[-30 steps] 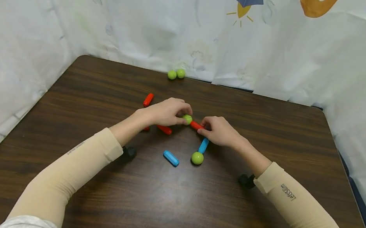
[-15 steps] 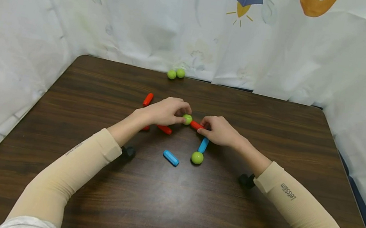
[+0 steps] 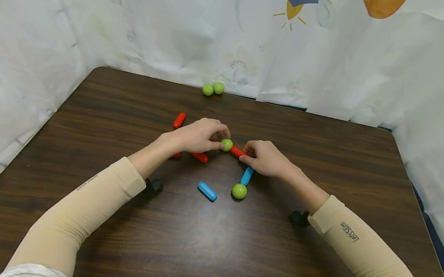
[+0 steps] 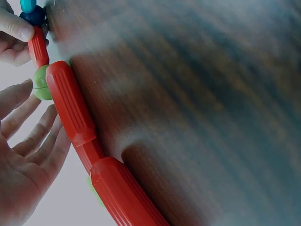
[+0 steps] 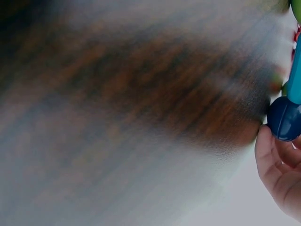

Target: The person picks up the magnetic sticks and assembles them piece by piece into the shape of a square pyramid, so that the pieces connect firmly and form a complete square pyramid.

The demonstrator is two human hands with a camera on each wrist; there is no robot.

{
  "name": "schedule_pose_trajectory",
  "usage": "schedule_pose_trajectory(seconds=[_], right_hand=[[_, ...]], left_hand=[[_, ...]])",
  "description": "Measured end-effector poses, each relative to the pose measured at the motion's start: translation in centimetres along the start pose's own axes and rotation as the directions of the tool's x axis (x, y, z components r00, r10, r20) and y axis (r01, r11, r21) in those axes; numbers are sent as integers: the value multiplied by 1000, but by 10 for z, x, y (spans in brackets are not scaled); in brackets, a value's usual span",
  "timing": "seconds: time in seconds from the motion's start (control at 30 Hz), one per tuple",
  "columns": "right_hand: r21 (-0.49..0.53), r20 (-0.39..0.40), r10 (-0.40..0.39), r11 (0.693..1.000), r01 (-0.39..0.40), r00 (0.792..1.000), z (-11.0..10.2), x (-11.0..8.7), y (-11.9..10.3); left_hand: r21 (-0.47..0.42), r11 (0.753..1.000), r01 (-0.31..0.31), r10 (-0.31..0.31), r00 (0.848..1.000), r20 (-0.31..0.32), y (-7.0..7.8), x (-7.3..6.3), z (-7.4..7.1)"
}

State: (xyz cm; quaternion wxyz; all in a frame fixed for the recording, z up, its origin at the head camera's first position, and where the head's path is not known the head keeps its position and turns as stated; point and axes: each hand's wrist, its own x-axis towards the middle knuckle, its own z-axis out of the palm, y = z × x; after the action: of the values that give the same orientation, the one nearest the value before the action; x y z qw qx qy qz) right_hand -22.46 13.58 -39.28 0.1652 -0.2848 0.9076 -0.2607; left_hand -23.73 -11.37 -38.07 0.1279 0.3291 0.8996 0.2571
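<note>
Joint slip looked likeliest: an off-axis pull could have popped the glossy lime-green plastic ball (image 3: 227, 145) off the ribbed red plastic rod (image 3: 238, 152) mid-tabletop (image 3: 205, 251). Your left hand (image 3: 204, 136) pinched that ball, other fingers loose; your curled right hand (image 3: 267, 159) gripped the smooth dark-blue ball (image 5: 283, 118) at the rod's other end.

On the brown wood-grain counter (image 3: 220, 263), a green ball (image 3: 227, 145) sits at the left hand's fingers (image 4: 36, 134). A red ridged rod (image 3: 238, 152) runs right from it to a dark blue ball (image 5: 282, 120) at the right hand's fingers (image 5: 265, 147). From there a blue ridged rod (image 3: 247, 176) extends toward the person, ending at the near green ball (image 3: 239, 191). Left of that lies a separate blue rod (image 3: 207, 191). One red rod (image 3: 179, 120) lies behind the left wrist, two partly covered red rods (image 3: 201, 158) before it. At the far edge, two green balls (image 3: 208, 90) sit side by side before a white printed sheet (image 3: 175, 21).
</note>
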Motion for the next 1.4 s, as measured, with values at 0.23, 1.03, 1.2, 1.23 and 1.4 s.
schedule_pose_trajectory(seconds=[0.23,1.03,1.2,1.23,1.4], right_hand=[[4,2,-1,1000,1,1000,0,1,1],[21,7,-17,1000,17,1000,2,0,3],[24,5,-24,999,23,1000,2,0,3],[24,5,-23,999,23,1000,2,0,3],[19,5,-18,1000,18,1000,2,0,2]], left_hand=[[4,1000,1,-1,1000,1,0,0,0],[-5,1000,1,-1,1000,1,-1,0,2],[-5,1000,5,-5,1000,-3,-3,-1,1],[-6,1000,5,-5,1000,-3,-3,-1,1],[-1,1000,7,-7,1000,-11,-4,-3,-2]])
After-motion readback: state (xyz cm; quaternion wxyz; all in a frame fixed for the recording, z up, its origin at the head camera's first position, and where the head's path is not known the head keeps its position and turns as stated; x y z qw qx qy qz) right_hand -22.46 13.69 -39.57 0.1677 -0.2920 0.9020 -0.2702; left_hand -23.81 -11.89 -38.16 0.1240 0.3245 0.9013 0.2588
